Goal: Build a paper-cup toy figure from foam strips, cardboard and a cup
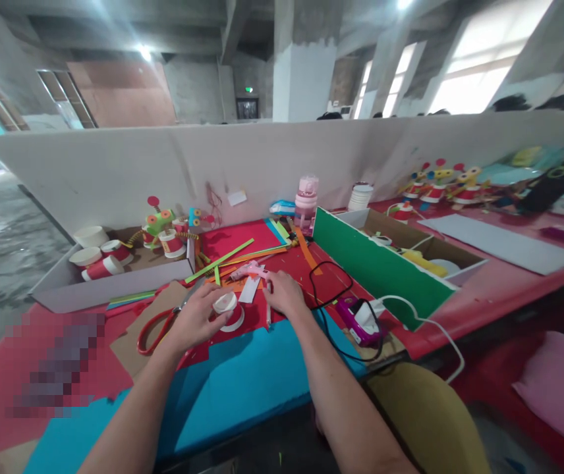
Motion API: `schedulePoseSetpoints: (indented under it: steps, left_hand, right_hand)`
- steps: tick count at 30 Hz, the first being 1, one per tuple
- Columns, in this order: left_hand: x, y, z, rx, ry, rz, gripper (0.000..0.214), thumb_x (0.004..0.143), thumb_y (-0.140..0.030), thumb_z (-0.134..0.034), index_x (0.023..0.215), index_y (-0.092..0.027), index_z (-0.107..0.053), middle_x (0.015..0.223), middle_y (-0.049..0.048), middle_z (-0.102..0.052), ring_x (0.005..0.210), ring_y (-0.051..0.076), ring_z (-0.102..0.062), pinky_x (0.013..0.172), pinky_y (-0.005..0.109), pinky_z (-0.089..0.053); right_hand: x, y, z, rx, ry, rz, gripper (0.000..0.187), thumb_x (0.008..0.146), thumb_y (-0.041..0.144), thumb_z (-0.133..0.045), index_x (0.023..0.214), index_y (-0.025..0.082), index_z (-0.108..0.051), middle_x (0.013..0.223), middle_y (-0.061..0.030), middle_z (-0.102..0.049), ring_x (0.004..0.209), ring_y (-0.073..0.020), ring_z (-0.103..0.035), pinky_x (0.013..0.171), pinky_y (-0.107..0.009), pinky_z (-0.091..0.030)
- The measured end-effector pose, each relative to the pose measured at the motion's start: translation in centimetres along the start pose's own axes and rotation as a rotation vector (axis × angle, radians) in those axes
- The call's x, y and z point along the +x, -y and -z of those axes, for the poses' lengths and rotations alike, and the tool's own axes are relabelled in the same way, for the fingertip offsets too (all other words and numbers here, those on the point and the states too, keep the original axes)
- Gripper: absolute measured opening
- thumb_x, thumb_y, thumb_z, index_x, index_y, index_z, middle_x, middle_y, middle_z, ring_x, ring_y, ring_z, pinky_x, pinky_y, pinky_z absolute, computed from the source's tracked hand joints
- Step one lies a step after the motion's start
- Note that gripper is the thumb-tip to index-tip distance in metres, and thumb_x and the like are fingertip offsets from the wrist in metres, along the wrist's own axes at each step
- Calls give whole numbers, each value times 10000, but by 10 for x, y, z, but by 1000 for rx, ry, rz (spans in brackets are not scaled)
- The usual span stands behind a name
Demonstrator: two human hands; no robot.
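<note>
My left hand (197, 317) is at the left side of a small white paper cup (233, 318), its thumb and fingers curved around the cup. The cup is close above the red table covering. My right hand (286, 293) is closed at the right end of a pink glue gun (251, 268), which lies across paper scraps with its other end toward the left. Below the right fingers is a thin stick (269, 315). A white paper piece (250, 288) lies between the hands. Red-handled scissors (156, 331) rest beside my left wrist.
A box (114, 282) at left holds paper cups and cup figures. Green and orange paper strips (227, 259) lie ahead. At right are a green-sided box (375, 263), a purple power strip (358, 321) with cables, and a pink bottle (306, 201) behind. Blue sheet (247, 382) covers the near edge.
</note>
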State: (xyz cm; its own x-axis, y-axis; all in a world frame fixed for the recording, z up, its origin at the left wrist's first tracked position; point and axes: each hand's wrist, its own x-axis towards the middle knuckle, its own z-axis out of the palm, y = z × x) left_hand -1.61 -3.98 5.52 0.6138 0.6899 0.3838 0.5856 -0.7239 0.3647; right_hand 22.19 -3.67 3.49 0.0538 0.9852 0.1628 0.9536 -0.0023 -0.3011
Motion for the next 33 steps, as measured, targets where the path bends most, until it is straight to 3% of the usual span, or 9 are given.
schedulePoseSetpoints:
  steps: [3,6,11,15,23,29,33]
  left_hand:
    - [0,4,-5,0,-2,10,483,845,-378,-551,1303,-225,-530,1153,111,-567,1069,261,-543,921,401,-451]
    - [-1,5,-8,19,-8,10,563,838,-406,-558,1366,-233,-468,1142,111,-572,1060,267,-541,911,406,-451]
    - [-3,6,0,85,-233,37,588,872,-414,-517,1416,-237,-379,1185,115,-554,1089,265,-513,931,405,-421]
    - [-6,13,8,122,-331,87,545,877,-393,-505,1382,-210,-412,1109,104,-583,1006,251,-528,870,373,-433]
    - [-7,19,2,89,-307,91,486,891,-350,-475,1348,-188,-450,1155,115,-569,1050,256,-520,898,386,-432]
    - [-7,21,1,68,-325,68,444,888,-296,-466,1321,-196,-483,1151,110,-569,1051,249,-525,909,387,-439]
    - [-8,24,1,71,-336,85,424,881,-278,-466,1297,-202,-508,1143,104,-574,1043,247,-531,900,386,-446]
  right_hand:
    - [9,-2,-2,-23,-83,-93,396,898,500,-457,1112,176,-532,1091,-145,-575,989,-247,-567,750,-319,-437]
    - [28,-2,-8,-95,-107,-86,379,910,453,-462,1127,153,-541,1128,-166,-574,1037,-255,-555,785,-322,-437]
    - [50,0,-20,-210,29,15,329,926,342,-439,1090,113,-607,1112,-200,-625,1086,-277,-548,870,-363,-408]
    - [48,-4,-23,-237,-95,25,344,957,300,-346,1094,95,-586,1098,-206,-625,1058,-283,-555,861,-386,-402]
    - [35,-27,2,-267,-220,-75,342,972,326,-312,1063,105,-556,1060,-198,-610,1012,-273,-553,829,-373,-390]
    - [24,-5,3,-233,-254,42,268,957,336,-372,1015,144,-549,1019,-145,-604,980,-244,-547,822,-340,-389]
    - [28,4,3,-163,-297,-44,226,939,308,-406,1044,152,-531,1025,-130,-593,943,-223,-572,749,-298,-411]
